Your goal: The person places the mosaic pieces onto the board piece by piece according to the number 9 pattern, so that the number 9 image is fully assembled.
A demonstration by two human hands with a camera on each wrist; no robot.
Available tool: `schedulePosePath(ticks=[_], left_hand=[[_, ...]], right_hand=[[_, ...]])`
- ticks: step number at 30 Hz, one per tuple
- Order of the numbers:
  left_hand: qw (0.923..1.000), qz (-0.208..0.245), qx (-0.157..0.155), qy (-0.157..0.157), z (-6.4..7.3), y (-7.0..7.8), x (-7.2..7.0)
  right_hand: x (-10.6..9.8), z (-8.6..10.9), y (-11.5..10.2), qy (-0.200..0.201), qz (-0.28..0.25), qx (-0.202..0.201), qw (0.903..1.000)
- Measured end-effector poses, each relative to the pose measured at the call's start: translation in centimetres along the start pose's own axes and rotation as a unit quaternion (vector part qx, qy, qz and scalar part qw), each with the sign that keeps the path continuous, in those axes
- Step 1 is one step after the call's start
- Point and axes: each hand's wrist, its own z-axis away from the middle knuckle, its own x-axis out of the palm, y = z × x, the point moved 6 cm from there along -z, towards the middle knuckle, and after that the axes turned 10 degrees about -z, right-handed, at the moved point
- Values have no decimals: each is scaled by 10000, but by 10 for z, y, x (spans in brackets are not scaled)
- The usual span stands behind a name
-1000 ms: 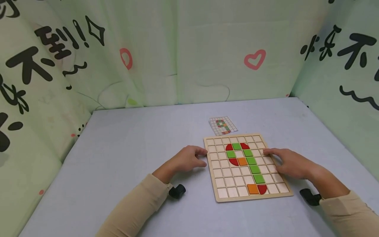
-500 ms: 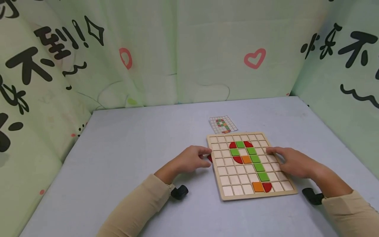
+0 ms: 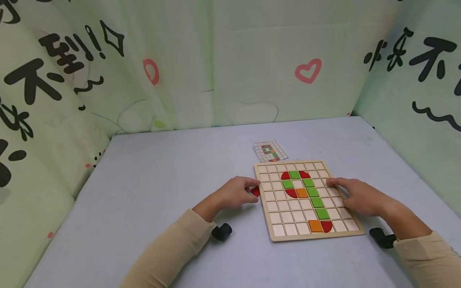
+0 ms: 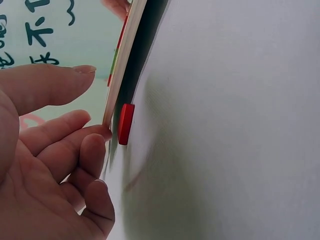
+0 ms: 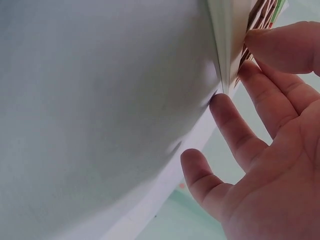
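Note:
A square wooden grid board (image 3: pixel 288 238) with pale cells carries green, orange and red tiles in a figure like a 9. At its left edge is my left hand (image 3: pixel 232 193), fingertips touching the rim and thumb apart. A loose red tile (image 4: pixel 126 124) lies on the table beside that edge, below the fingers; in the head view it shows between fingers and thumb. My right hand (image 3: pixel 361 196) holds the right edge, with its thumb (image 5: pixel 285 47) over the top face and fingers (image 5: pixel 232 125) along the side. A dark gap shows under the board in the left wrist view.
A small pattern card (image 3: pixel 270 151) showing the same figure lies just beyond the board's far edge. The table (image 3: pixel 173 172) has a pale cloth, with printed green curtains (image 3: pixel 216 64) around it. Black cameras (image 3: pixel 221 232) hang at both wrists.
The board has slid right and slightly away, both hands moving along with it. The loose red tile, hidden a second ago, has come into view at the board's left edge.

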Motion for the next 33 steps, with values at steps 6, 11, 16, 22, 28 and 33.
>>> schedulePosePath(ticks=[6,11,16,22,28,33], left_hand=[[9999,-87,-50,-14,-3,-2,2],[9998,-150,-98,-43,-4,-3,2],[9996,-257,-128,-62,-6,-3,2],[9987,-423,-250,-97,-6,-2,4],[9973,-687,-224,-94,-7,-1,5],[9944,-1042,-144,100,-8,-1,5]], right_hand=[[0,0,-1,4,0,-14,10000],[-1,0,-2,12,-7,-10,10000],[-2,1,-3,22,9,0,10000],[-2,2,-2,32,28,5,10000],[-3,3,1,30,-2,85,10000],[-3,3,2,35,-27,40,10000]])
